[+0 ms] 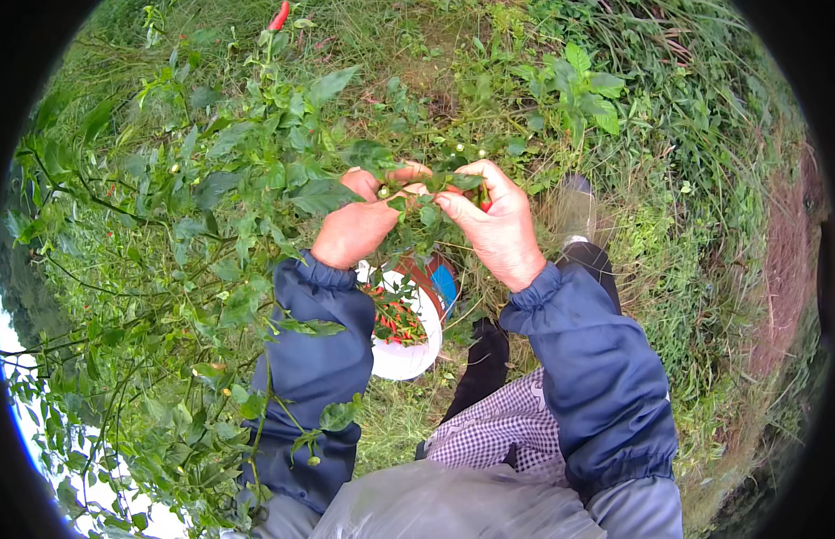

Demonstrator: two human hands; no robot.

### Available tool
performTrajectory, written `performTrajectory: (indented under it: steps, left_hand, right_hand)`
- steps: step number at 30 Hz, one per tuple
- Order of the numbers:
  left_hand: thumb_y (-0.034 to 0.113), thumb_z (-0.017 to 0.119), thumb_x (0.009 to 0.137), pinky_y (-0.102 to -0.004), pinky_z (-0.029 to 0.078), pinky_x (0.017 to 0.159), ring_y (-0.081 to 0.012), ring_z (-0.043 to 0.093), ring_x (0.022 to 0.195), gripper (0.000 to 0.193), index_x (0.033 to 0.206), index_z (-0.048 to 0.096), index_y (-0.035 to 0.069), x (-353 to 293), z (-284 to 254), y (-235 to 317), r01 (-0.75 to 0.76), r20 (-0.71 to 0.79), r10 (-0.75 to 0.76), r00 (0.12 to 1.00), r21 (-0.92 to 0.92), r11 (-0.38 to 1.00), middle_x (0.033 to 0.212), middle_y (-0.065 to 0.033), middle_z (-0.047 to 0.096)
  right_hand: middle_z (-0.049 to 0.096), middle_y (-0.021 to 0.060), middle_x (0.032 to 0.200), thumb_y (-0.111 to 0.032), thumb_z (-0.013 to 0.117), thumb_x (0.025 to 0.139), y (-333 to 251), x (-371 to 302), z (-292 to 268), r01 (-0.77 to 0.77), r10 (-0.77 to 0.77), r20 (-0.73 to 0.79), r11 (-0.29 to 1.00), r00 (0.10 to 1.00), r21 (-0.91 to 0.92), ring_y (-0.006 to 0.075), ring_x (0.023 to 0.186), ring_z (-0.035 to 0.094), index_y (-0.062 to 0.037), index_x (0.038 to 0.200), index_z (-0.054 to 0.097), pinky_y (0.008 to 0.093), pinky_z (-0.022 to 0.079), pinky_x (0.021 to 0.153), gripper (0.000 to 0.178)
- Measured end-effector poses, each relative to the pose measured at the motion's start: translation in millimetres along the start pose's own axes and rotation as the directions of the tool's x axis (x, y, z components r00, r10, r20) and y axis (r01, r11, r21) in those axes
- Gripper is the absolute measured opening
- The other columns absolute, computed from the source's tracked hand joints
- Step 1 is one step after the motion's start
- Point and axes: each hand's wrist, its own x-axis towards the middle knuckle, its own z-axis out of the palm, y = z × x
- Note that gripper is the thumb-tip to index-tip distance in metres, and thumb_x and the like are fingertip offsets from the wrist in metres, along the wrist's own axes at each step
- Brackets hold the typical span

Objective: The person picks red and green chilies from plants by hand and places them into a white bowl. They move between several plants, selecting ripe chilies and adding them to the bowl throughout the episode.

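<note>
Both hands meet among the leafy tips of a chili pepper plant (229, 184), close together near the upper middle. My left hand (359, 225) is closed around a thin leafy branch; leaves hide part of its fingers. My right hand (503, 229) is closed, thumb and fingers pinched around a red chili pepper (486, 199), which shows partly between them. Below the hands stands a white bucket (407, 364) with a brownish-red and blue outer side. Red and some green chili peppers (398, 322) lie inside it, along with bits of leaf.
Another red chili pepper (279, 16) points up at the top of the plant. Branches spread over the left side and across my left sleeve (314, 359). Grass and weeds (678, 242) cover the ground. My shoe (577, 211) shows right of my right hand; a clear plastic sheet (453, 508) covers my lap.
</note>
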Motion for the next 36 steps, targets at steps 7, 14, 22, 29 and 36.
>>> performTrajectory:
  steps: [7, 14, 22, 29, 36]
  left_hand:
    - [0.003, 0.056, 0.079, -0.0281, 0.043, 0.082, -0.0116, 0.054, 0.088, 0.018, 0.097, 0.056, 0.002, -10, 10, 14, -0.112, -0.225, 0.144, 0.964, 0.148, 0.983, 0.095, -0.0025, 0.06]
    - [0.005, 0.063, 0.079, -0.0282, 0.041, 0.084, -0.0119, 0.054, 0.091, 0.019, 0.096, 0.056, 0.004, -9, 33, -6, -0.202, -0.422, -0.087, 0.902, -0.592, 0.78, 0.094, -0.0017, 0.059]
    - [0.009, 0.054, 0.085, -0.0319, 0.041, 0.079, -0.0165, 0.053, 0.079, 0.007, 0.089, 0.057, 0.005, 7, 20, -27, -0.225, -0.358, -0.203, 0.912, -0.846, 0.483, 0.083, -0.0036, 0.057]
    - [0.015, 0.066, 0.073, -0.0322, 0.042, 0.077, -0.0212, 0.058, 0.083, 0.018, 0.09, 0.061, 0.009, 4, 25, -17, -0.195, -0.424, 0.267, 0.865, 0.206, 0.959, 0.087, -0.0044, 0.062]
    - [0.015, 0.067, 0.067, -0.0391, 0.044, 0.076, -0.0259, 0.058, 0.083, 0.028, 0.094, 0.061, 0.013, -2, 28, -8, -0.386, -0.225, 0.61, 0.76, 0.6, 0.701, 0.085, -0.0038, 0.061]
  right_hand:
    - [0.052, -0.0031, 0.08, 0.003, 0.063, 0.077, 1, 2, 2, 0.028, -0.028, 0.025, 0.999, 0.999, -0.025, 0.0035, 0.078, 0.048, -0.0038, 0.091, 0.053, 0.0197, 0.042, 0.065, 0.019]
    - [0.046, -0.0021, 0.078, 0.002, 0.057, 0.082, -4, 5, 7, -0.285, 0.202, 0.211, 0.803, 0.956, 0.523, 0.0019, 0.053, 0.036, -0.0087, 0.095, 0.047, 0.0172, 0.026, 0.039, 0.019]
    - [0.05, 0.002, 0.083, -0.007, 0.051, 0.086, -9, 1, 10, -0.415, 0.107, 0.416, 0.468, 0.903, 0.781, 0.0071, 0.055, 0.04, -0.0094, 0.097, 0.049, 0.0177, 0.029, 0.038, 0.011]
    - [0.056, 0.0107, 0.101, -0.013, 0.049, 0.087, -44, 16, 0, -0.411, -0.055, 0.507, 0.512, 0.86, 0.754, 0.0106, 0.062, 0.044, -0.0059, 0.101, 0.052, 0.0175, 0.029, 0.04, 0.016]
    - [0.054, 0.0009, 0.076, -0.016, 0.052, 0.09, -75, 30, 18, -0.382, 0.227, 0.382, 0.832, 0.896, 0.403, 0.0055, 0.055, 0.042, -0.0028, 0.101, 0.055, 0.0164, 0.029, 0.04, 0.018]
